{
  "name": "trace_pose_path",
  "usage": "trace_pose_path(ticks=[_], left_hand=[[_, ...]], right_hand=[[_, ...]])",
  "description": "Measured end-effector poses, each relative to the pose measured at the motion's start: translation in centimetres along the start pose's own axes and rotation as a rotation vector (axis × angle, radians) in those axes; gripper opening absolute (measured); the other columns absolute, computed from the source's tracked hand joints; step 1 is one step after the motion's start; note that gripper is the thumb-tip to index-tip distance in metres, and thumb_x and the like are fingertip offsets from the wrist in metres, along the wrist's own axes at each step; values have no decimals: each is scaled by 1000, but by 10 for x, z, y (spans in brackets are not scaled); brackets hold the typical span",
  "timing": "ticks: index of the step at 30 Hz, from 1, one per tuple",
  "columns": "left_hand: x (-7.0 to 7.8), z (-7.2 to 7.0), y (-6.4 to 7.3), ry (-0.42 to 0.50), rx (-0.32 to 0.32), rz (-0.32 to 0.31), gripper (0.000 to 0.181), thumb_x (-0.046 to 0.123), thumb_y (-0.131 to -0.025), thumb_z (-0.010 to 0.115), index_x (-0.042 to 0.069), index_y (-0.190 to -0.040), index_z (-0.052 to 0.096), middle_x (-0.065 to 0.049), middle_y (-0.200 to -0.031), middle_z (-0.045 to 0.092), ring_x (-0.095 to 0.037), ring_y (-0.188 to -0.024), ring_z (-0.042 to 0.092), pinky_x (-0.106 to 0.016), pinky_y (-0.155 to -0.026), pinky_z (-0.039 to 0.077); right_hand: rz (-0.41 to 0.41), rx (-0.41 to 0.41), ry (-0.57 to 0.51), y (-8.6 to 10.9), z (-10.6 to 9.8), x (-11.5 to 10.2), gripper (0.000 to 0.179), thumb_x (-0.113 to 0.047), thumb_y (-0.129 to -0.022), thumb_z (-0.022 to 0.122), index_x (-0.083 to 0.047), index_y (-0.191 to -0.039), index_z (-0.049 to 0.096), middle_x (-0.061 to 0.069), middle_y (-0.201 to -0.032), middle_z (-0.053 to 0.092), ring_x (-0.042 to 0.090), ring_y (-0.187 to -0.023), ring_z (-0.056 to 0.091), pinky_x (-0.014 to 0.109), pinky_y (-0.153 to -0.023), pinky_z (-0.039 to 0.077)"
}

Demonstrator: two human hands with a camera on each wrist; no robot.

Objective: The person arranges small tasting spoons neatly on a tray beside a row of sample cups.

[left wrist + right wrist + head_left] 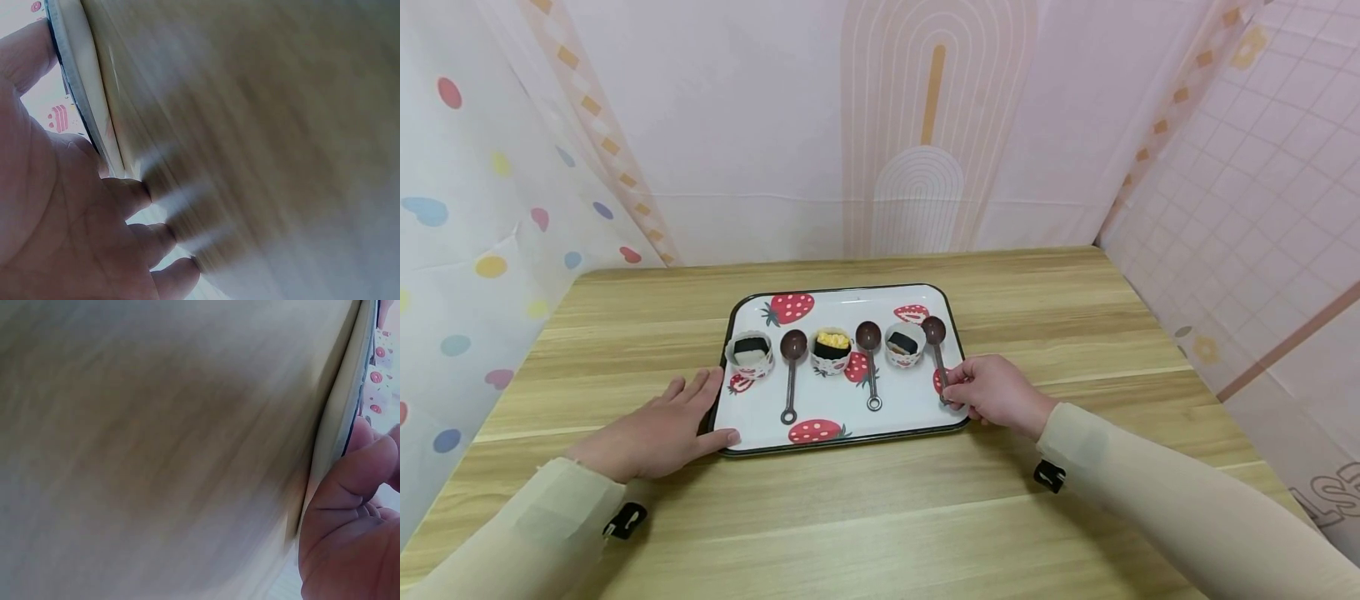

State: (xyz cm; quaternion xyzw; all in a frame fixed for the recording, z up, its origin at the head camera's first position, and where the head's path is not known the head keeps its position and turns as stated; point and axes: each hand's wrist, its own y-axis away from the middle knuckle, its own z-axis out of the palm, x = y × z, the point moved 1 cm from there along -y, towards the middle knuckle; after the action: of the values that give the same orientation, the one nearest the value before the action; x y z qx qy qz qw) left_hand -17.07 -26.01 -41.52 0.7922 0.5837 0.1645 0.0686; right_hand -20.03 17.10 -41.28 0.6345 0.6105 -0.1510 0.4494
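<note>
A white strawberry-print tray (760, 429) with a dark rim lies on the table. On it stand a left paper cup (751, 367) with white and black food, a middle cup (831, 367) with yellow-topped sushi, and a right cup (904, 358) with black-wrapped food. Brown round-bowled spoons alternate with them: a left spoon (793, 344), a middle spoon (868, 336) and a right spoon (934, 330). My left hand (658, 429) rests at the tray's left edge, thumb over the rim, fingers extended. At the right edge, my right hand (996, 390) pinches the right spoon's handle end.
The wood-grain table (880, 517) extends around the tray. Patterned cloth (737, 125) hangs behind it, with a dotted cloth (467, 208) on the left and a grid-patterned one (1247, 208) on the right.
</note>
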Motion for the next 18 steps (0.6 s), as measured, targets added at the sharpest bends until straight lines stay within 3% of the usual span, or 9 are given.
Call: trace_pose_path(ticks=[9, 18], left_hand=[[1, -1, 0, 2, 0, 0, 111, 71, -98, 55, -9, -164, 15, -40, -167, 20, -70, -147, 19, -76, -117, 29], [-1, 0, 0, 3, -4, -5, 112, 73, -98, 54, -8, -165, 14, -39, -167, 19, -71, -147, 19, -77, -117, 29]], right_hand=[[36, 3, 28, -3, 3, 0, 8, -16, -99, 74, -9, -99, 76, 1, -70, 61, 12, -52, 46, 24, -45, 41], [48, 16, 40, -6, 4, 0, 7, -16, -98, 75, -9, -98, 77, 1, -74, 67, 11, -49, 45, 23, -44, 39]])
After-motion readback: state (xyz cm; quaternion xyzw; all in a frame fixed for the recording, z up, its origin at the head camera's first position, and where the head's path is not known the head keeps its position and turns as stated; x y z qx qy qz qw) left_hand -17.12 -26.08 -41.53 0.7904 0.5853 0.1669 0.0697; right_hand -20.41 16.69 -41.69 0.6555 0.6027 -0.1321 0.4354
